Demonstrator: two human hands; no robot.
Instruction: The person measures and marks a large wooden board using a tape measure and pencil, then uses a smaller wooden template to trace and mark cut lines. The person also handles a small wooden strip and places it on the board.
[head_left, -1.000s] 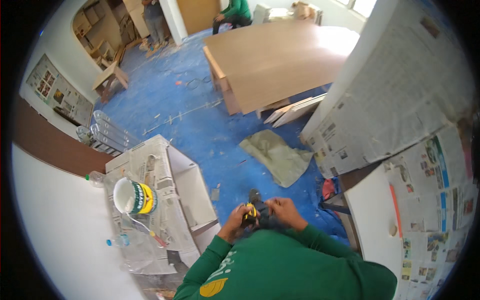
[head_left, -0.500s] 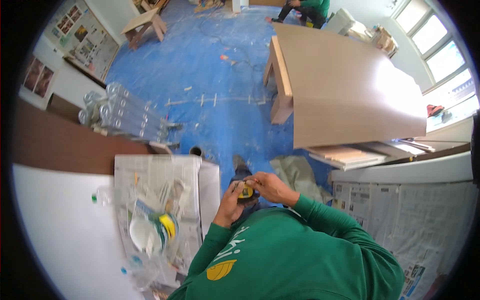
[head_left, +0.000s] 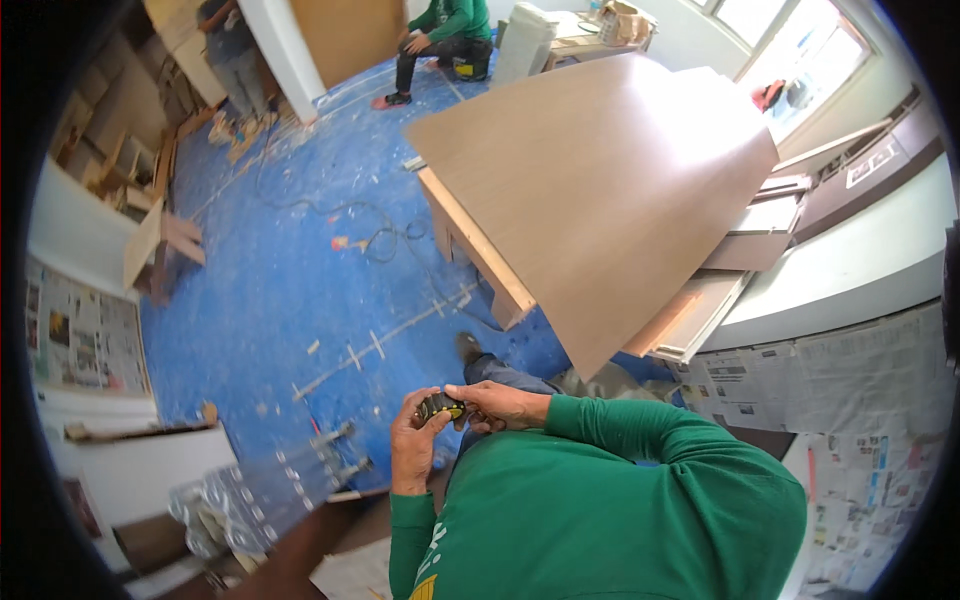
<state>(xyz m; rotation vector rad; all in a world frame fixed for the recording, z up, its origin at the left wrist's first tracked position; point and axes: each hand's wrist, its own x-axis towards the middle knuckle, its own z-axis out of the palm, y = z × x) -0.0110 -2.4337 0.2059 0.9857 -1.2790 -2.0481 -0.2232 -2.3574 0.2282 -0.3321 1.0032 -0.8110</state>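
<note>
In front of my body I hold a small black and yellow tape measure [head_left: 440, 407]. My left hand [head_left: 412, 440] is wrapped round its case, the thumb along the near side. My right hand [head_left: 500, 402] closes in from the right, its thumb and fingers pinched at the tape measure's right end. Whether any blade is drawn out between the fingers is too small to tell. Beyond my hands, to the right, a large brown sheet panel [head_left: 590, 180] lies on a wooden trestle [head_left: 480, 250], its near corner pointing toward me.
Blue sheeting [head_left: 260, 300] covers the floor, with a cable [head_left: 385, 235] looped across it. Plastic-wrapped lengths [head_left: 270, 500] lie at lower left. Boards [head_left: 690, 320] are stacked beneath the panel. A co-worker [head_left: 445, 40] sits at the back; another person [head_left: 235, 60] stands far left.
My view has swung to the right, toward the brown panel, and the newspaper-covered surface has mostly left the picture. The tape measure has turned in my hands, which stay together on it.
</note>
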